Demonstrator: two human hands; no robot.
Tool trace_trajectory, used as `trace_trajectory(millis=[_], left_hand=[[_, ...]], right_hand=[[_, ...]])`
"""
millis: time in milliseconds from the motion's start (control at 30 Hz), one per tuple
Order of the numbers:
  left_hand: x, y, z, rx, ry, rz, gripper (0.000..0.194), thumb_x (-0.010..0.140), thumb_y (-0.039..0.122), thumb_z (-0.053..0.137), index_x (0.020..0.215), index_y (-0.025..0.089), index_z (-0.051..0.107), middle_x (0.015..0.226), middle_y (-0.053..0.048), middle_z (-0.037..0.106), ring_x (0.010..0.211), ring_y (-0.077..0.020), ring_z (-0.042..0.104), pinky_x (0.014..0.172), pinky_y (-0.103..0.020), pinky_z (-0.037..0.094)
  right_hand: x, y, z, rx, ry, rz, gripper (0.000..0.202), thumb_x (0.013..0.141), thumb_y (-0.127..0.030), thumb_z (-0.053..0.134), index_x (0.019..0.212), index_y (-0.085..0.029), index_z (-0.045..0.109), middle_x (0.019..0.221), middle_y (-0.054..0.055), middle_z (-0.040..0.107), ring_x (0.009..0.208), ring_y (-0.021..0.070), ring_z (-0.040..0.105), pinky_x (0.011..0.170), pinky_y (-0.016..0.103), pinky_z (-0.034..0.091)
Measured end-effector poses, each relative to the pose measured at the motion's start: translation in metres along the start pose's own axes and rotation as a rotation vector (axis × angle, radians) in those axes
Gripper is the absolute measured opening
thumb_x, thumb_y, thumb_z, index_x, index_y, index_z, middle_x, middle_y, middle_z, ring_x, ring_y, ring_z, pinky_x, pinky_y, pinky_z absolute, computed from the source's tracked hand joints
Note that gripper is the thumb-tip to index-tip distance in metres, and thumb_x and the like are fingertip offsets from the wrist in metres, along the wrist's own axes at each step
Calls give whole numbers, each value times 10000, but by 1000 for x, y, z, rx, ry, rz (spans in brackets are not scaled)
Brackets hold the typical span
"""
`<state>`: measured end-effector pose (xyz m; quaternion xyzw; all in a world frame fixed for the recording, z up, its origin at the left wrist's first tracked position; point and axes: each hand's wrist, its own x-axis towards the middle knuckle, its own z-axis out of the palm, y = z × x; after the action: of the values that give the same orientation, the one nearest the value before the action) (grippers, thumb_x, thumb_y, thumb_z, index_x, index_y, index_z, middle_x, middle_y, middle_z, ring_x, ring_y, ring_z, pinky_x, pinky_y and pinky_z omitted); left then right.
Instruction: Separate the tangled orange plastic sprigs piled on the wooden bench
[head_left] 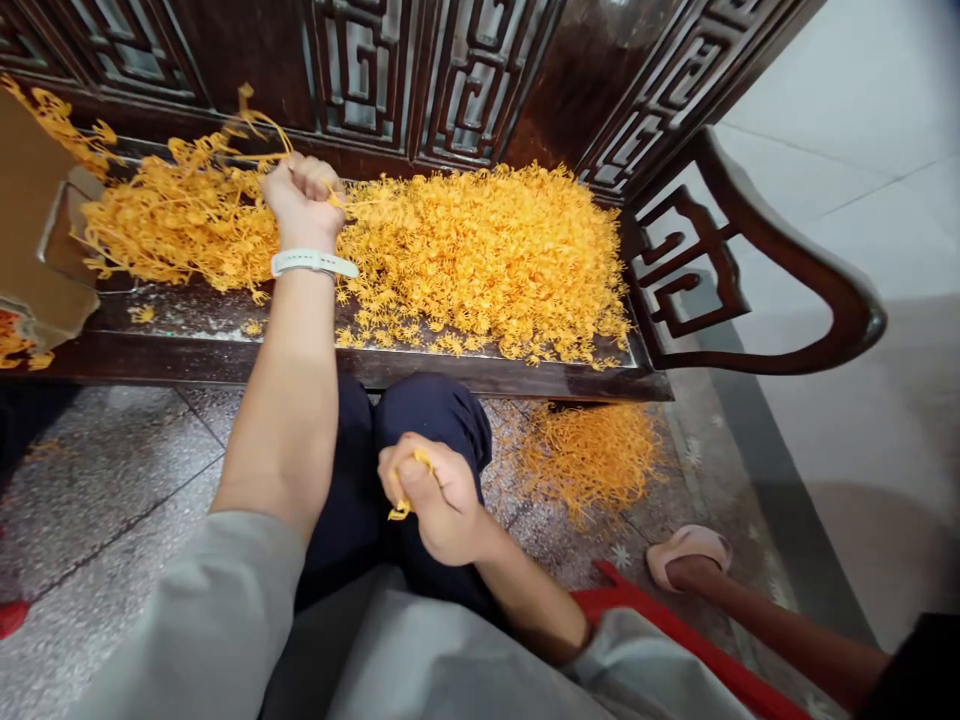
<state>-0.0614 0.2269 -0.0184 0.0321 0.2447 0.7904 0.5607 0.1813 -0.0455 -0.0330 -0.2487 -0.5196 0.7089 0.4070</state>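
My left hand (306, 195), with a pale band on its wrist, is closed on an orange plastic strand at the back of the bench. Under and left of it lies a tangled heap of orange stemmed pieces (187, 220). To its right spreads a dense pile of small orange flower-like pieces (502, 255). My right hand (431, 495) is closed above my knee, gripping a small orange piece whose end sticks out below the fingers.
The dark carved bench (450, 372) has a lattice back and a curved armrest (810, 270) at the right. A cardboard box (37, 220) stands at the left. Thin orange strands (592, 460) lie on the floor. Another person's foot (688, 560) is at the lower right.
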Motion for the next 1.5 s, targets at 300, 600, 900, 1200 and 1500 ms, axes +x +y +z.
trace_trajectory(millis=[300, 600, 900, 1200, 1500], left_hand=[[-41, 2, 7, -234, -176, -95, 520, 1203, 470, 317, 720, 283, 275, 546, 29, 200, 487, -192, 222, 429, -302, 204], [-74, -30, 34, 88, -110, -56, 539, 1182, 504, 408, 709, 247, 386, 523, 23, 266, 458, -150, 342, 452, -271, 315], [-69, -38, 35, 28, -157, -202, 605, 1158, 638, 383, 689, 256, 377, 501, 30, 248, 432, -138, 245, 424, -290, 236], [-25, -7, 10, -140, -225, -86, 518, 1246, 326, 142, 743, 230, 224, 568, 38, 135, 550, -183, 137, 522, -303, 164], [-69, -15, 27, 251, -238, 1, 537, 1220, 239, 282, 685, 233, 331, 601, 32, 198, 593, -175, 142, 581, -351, 174]], right_hand=[[107, -49, -108, -299, 511, -309, 323, 964, -553, 790, 1149, -307, 691, 1248, 69, 657, 865, 144, 646, 670, 271, 555], [130, -21, -71, 322, 260, 199, 502, 978, -711, 649, 1099, -225, 673, 1168, 114, 726, 1027, 231, 731, 830, 380, 671], [108, -17, -42, 462, 87, 283, 577, 1003, -536, 774, 698, -225, 398, 627, -111, 221, 509, 59, 109, 410, 185, 138], [20, -22, -33, -102, -257, -8, 360, 1107, -448, 632, 835, -214, 656, 735, -16, 557, 623, 107, 475, 622, 279, 409], [117, -21, -123, -416, 535, -62, 798, 923, -904, 545, 1305, -216, 670, 1232, 155, 687, 973, 223, 686, 777, 360, 577]])
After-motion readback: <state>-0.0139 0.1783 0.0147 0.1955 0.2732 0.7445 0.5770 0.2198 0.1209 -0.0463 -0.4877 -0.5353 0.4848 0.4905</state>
